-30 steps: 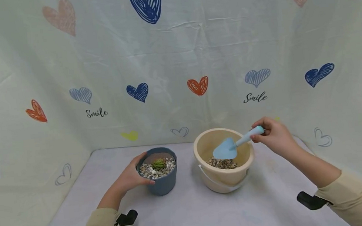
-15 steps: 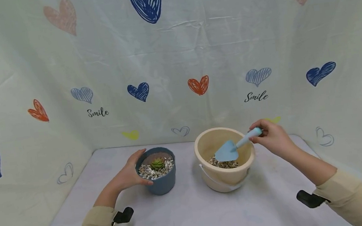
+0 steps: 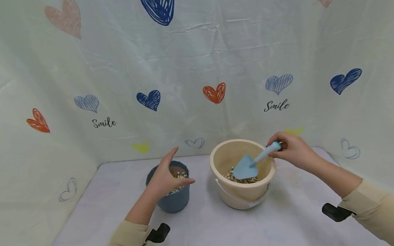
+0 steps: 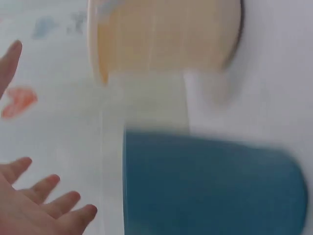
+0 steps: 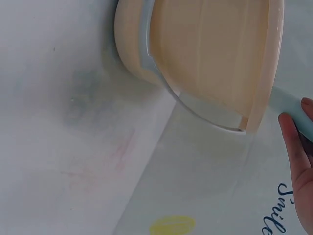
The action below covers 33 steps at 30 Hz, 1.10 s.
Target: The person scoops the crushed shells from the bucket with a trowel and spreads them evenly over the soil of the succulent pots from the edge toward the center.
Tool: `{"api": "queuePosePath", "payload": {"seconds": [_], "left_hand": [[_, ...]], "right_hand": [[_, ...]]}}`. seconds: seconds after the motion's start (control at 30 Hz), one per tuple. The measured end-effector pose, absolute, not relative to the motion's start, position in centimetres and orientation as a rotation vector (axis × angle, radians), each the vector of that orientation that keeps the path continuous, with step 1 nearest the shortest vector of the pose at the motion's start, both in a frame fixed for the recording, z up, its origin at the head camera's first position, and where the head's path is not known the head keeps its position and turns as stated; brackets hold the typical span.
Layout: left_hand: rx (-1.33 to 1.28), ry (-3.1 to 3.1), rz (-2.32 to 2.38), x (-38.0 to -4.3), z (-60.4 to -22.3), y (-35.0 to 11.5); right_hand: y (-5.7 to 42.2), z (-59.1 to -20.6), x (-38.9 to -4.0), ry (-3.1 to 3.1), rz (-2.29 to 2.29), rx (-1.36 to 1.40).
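My left hand (image 3: 163,180) is over the blue pot (image 3: 174,203), thumb and fingers spread wide with nothing between them. It hides the succulent; some white gravel (image 3: 179,174) shows past it. In the left wrist view the fingers (image 4: 51,205) are apart from the pot's side. With my right hand (image 3: 292,150) I pinch the handle of a light blue trowel (image 3: 244,168) near its end. The blade points down inside the cream bucket (image 3: 235,197), right over the brown gravel (image 3: 241,180) at its bottom.
A white bail handle (image 5: 188,108) hangs down the bucket's front. Both vessels stand on a white-covered table (image 3: 209,235), the pot left of the bucket. Behind them hangs a pale curtain (image 3: 182,59) printed with hearts.
My left hand has let go of the pot's side and moved right, over its top. The trowel has gone slightly lower into the bucket with my right hand.
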State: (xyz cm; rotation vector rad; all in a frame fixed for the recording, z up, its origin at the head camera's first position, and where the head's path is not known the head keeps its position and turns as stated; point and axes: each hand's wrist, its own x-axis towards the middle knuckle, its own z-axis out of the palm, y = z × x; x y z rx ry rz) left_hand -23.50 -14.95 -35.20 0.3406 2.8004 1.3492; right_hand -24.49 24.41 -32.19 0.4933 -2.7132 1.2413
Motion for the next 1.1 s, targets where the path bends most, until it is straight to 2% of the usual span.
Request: {"api": "queuePosePath", "payload": {"seconds": [0.43,0.67,1.1], "left_hand": [[0.467,2.528,1.582,-23.9,-37.4,-7.7],[0.503,2.488,1.609,-24.5,-38.1,-6.4],[0.391,2.349,1.692,-25.0,-38.7,-5.9]], "right_hand": [[23.5,-30.8,-24.9,-2.797,0.962,0.605],[22.6,-31.1,-24.6,-2.790,0.759,0.606],[21.8,-33.3,-25.3,-2.727,0.669,0.626]]}}
